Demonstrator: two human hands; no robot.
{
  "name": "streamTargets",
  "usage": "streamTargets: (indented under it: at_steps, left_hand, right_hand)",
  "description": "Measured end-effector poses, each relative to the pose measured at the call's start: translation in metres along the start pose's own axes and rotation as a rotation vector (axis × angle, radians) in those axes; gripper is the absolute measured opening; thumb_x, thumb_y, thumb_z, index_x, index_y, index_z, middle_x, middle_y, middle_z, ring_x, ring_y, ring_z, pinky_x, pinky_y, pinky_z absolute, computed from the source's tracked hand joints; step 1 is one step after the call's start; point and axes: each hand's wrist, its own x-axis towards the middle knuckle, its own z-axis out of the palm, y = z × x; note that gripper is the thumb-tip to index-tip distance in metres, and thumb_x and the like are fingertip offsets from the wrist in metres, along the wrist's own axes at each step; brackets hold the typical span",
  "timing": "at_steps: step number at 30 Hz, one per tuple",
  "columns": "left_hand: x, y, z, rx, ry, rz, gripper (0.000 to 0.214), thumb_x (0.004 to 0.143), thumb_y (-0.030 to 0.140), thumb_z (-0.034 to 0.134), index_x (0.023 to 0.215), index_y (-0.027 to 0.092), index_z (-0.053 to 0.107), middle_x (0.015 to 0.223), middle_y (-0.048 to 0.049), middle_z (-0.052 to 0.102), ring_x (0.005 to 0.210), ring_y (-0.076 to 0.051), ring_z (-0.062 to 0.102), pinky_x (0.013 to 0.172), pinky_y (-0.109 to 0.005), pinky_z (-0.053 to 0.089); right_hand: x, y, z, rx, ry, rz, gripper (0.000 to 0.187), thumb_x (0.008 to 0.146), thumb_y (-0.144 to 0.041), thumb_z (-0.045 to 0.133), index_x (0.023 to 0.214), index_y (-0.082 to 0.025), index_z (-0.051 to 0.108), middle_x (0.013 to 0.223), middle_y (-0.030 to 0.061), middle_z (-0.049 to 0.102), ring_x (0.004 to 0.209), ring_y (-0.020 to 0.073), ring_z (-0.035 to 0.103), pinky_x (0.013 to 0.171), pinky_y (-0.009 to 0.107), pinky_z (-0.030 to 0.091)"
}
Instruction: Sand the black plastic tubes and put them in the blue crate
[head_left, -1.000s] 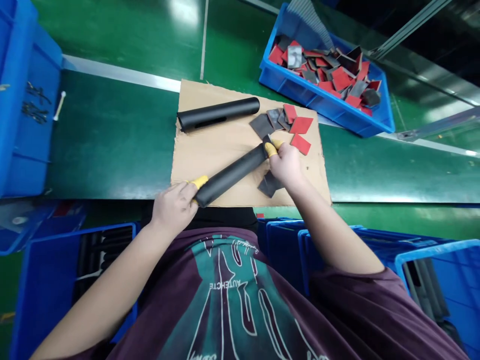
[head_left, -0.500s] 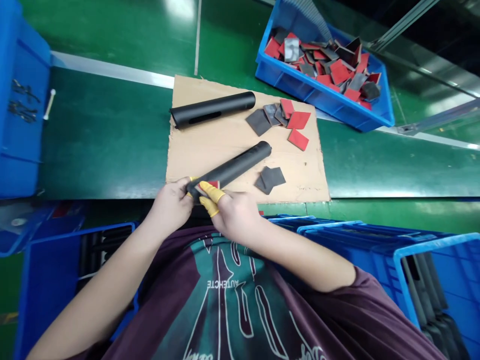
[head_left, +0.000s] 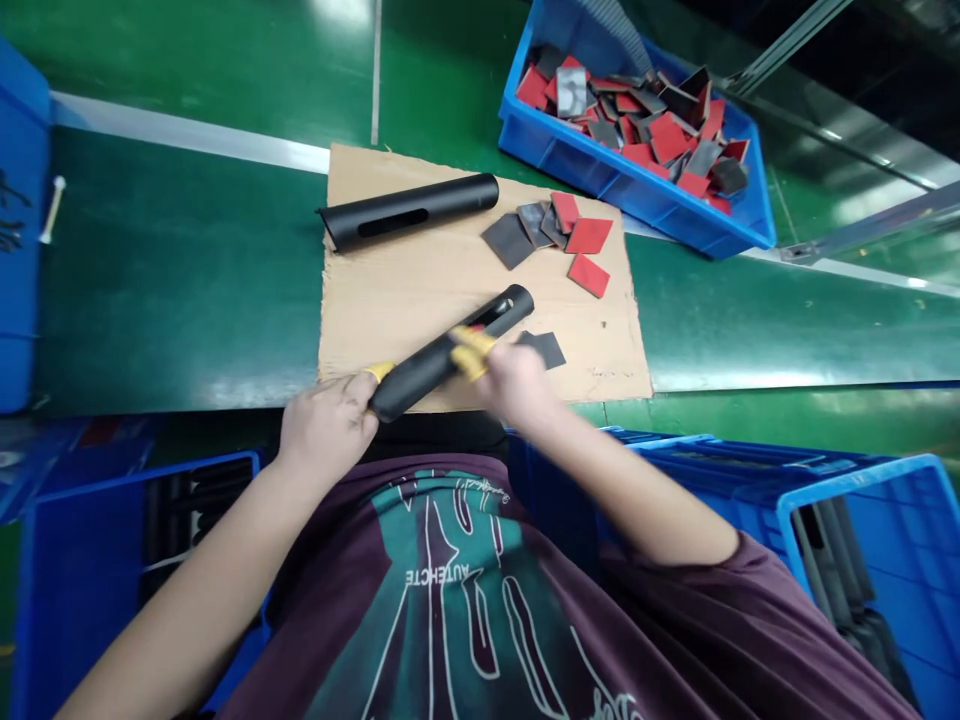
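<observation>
My left hand (head_left: 327, 424) grips the near end of a black tube (head_left: 450, 352) that lies slanted over the front of a cardboard sheet (head_left: 420, 280). My right hand (head_left: 508, 376), with yellow finger cots, pinches the middle of the same tube; its fingers are blurred. A slot shows near the tube's far end. A second black slotted tube (head_left: 409, 211) rests at the back of the cardboard. Red and grey pads (head_left: 559, 230) lie loose at the cardboard's right. A dark pad (head_left: 546, 348) sits just beyond my right hand.
A blue bin (head_left: 637, 190) full of red and grey pads stands at the back right on the green belt (head_left: 172, 270). Blue crates (head_left: 870, 520) with black tubes flank my body at right and at left (head_left: 112, 540). Another blue bin (head_left: 19, 250) is at far left.
My right hand went from the tube's far end to its near end beside my left hand, then up to the tube's middle. The tube has turned, so its slot now shows.
</observation>
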Motion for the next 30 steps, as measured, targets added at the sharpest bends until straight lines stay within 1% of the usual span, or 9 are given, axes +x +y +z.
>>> streamTargets:
  at_steps: [1, 4, 8, 12, 16, 19, 22, 25, 30]
  left_hand:
    - [0.000, 0.000, 0.002, 0.011, 0.006, 0.030, 0.034, 0.076, 0.021, 0.044, 0.093, 0.017, 0.073, 0.082, -0.0136, 0.075, 0.082, -0.031, 0.072, 0.062, -0.034, 0.045]
    - [0.002, 0.001, 0.007, 0.015, 0.036, 0.066, 0.031, 0.075, 0.017, 0.047, 0.091, 0.018, 0.074, 0.078, -0.0113, 0.074, 0.080, -0.029, 0.072, 0.061, -0.033, 0.046]
    - [0.003, -0.003, 0.007, 0.027, 0.118, 0.060, 0.033, 0.076, 0.014, 0.046, 0.092, 0.018, 0.075, 0.080, -0.0103, 0.074, 0.080, -0.027, 0.072, 0.060, -0.032, 0.046]
    - [0.002, -0.013, 0.008, -0.032, 0.186, 0.067, 0.032, 0.078, 0.020, 0.047, 0.089, 0.019, 0.077, 0.074, -0.0104, 0.072, 0.078, -0.027, 0.071, 0.062, -0.034, 0.048]
    - [0.003, -0.012, 0.008, -0.560, 0.243, -0.113, 0.040, 0.073, 0.031, 0.057, 0.106, 0.017, 0.075, 0.086, -0.0088, 0.076, 0.079, -0.023, 0.070, 0.070, -0.032, 0.054]
    - [0.006, 0.002, 0.001, -1.094, 0.052, -0.285, 0.034, 0.063, 0.030, 0.061, 0.091, 0.015, 0.073, 0.072, -0.0061, 0.073, 0.058, -0.016, 0.061, 0.055, -0.027, 0.050]
    - [0.008, 0.019, -0.008, -1.298, -0.191, -0.393, 0.018, 0.056, 0.026, 0.052, 0.065, 0.017, 0.065, 0.044, 0.0001, 0.055, 0.035, -0.011, 0.041, 0.036, -0.023, 0.030]
    - [0.009, 0.027, -0.013, -1.325, -0.130, -0.382, 0.008, 0.052, 0.023, 0.050, 0.053, 0.020, 0.057, 0.041, 0.0028, 0.048, 0.039, -0.009, 0.040, 0.039, -0.021, 0.029]
    - [0.008, 0.026, -0.011, -1.298, -0.087, -0.297, 0.001, 0.055, 0.021, 0.055, 0.054, 0.020, 0.055, 0.051, 0.0028, 0.052, 0.052, -0.009, 0.045, 0.050, -0.021, 0.036]
  right_hand:
    - [0.009, 0.015, -0.005, 0.041, 0.088, 0.102, 0.038, 0.094, -0.031, 0.054, 0.124, -0.017, 0.074, 0.109, 0.0114, 0.080, 0.095, 0.0283, 0.077, 0.087, 0.043, 0.062]
    - [0.029, 0.048, -0.013, 0.146, 0.204, 0.180, 0.039, 0.094, -0.030, 0.052, 0.122, -0.016, 0.074, 0.113, 0.0109, 0.079, 0.108, 0.0298, 0.074, 0.095, 0.045, 0.059]
    - [0.027, 0.046, -0.012, 0.120, 0.221, 0.101, 0.042, 0.092, -0.037, 0.054, 0.125, -0.020, 0.073, 0.104, 0.0111, 0.081, 0.094, 0.0302, 0.076, 0.089, 0.045, 0.060]
    - [0.034, 0.050, -0.022, 0.184, 0.227, 0.182, 0.036, 0.090, -0.036, 0.055, 0.110, -0.016, 0.077, 0.097, 0.0121, 0.080, 0.089, 0.0295, 0.074, 0.084, 0.044, 0.060]
    - [0.045, 0.071, -0.027, 0.263, 0.254, 0.211, 0.034, 0.089, -0.037, 0.055, 0.102, -0.013, 0.076, 0.097, 0.0141, 0.078, 0.095, 0.0307, 0.073, 0.089, 0.047, 0.057]
    - [0.043, 0.079, -0.027, 0.354, 0.271, 0.218, 0.037, 0.090, -0.039, 0.052, 0.103, -0.012, 0.075, 0.095, 0.0133, 0.077, 0.088, 0.0271, 0.073, 0.085, 0.044, 0.058]
    - [0.032, 0.067, -0.025, 0.307, 0.267, 0.248, 0.036, 0.089, -0.039, 0.052, 0.103, -0.015, 0.076, 0.092, 0.0108, 0.078, 0.083, 0.0250, 0.072, 0.079, 0.042, 0.059]
    - [0.011, 0.029, -0.017, 0.210, 0.243, 0.162, 0.039, 0.091, -0.036, 0.052, 0.113, -0.017, 0.077, 0.096, 0.0122, 0.079, 0.085, 0.0254, 0.073, 0.080, 0.042, 0.060]
    - [-0.017, -0.027, -0.010, 0.116, 0.051, -0.090, 0.045, 0.096, -0.032, 0.045, 0.128, -0.015, 0.071, 0.088, 0.0122, 0.080, 0.074, 0.0236, 0.074, 0.075, 0.039, 0.062]
